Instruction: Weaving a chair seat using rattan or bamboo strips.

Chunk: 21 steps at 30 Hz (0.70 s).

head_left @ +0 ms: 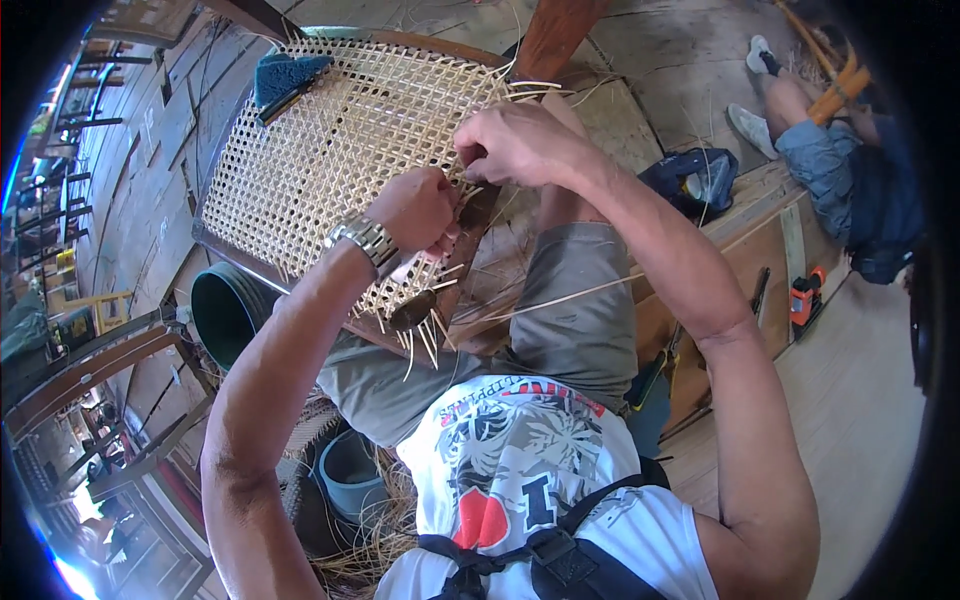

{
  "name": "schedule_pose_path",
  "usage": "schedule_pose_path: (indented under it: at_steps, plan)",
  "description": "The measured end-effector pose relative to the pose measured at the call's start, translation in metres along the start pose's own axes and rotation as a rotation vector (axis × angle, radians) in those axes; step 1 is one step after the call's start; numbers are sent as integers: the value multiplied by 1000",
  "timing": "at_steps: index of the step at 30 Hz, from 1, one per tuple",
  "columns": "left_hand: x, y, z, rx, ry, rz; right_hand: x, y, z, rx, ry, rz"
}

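Observation:
A woven cane seat panel [340, 130] in a dark wooden chair frame lies tilted before me, its near edge by my knees. My left hand [412, 212], with a metal watch on the wrist, is closed at the panel's right edge, its fingertips pinching a cane strand there. Just beyond it my right hand [515, 142] is closed too, thumb and finger pinched together at the same edge on a cane strand. Most of the held cane is hidden by the fingers. Loose cane ends [430, 335] stick out at the near corner. A folded blue cloth [283, 80] rests on the panel's far left.
A dark green bucket [228, 312] stands left of the chair, and a blue-grey pot [352, 478] sits by my left thigh among cane scraps. A dark bag [692, 182] and an orange-and-black tool [806, 296] are on the right. Another person's legs [800, 150] are at upper right.

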State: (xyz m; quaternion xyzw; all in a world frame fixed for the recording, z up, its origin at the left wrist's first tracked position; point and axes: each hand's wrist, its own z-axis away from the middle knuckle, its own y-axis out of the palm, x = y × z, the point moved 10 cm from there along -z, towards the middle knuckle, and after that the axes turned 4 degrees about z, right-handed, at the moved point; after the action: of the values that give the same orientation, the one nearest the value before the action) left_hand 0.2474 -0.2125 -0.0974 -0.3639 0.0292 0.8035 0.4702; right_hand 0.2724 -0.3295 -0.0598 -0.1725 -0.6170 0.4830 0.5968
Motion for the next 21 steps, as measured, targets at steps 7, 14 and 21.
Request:
schedule_pose_path:
  at_steps: [7, 14, 21]
  plan:
    - [-30, -12, -6, -363, 342, -714, -20, -9, 18, -137, 100, -116]
    - [-17, -87, 118, -353, 243, -622, 23, -33, 18, -258, -31, -85]
    - [-22, -87, 129, -429, 466, -267, 57, -14, -9, 26, -295, -624]
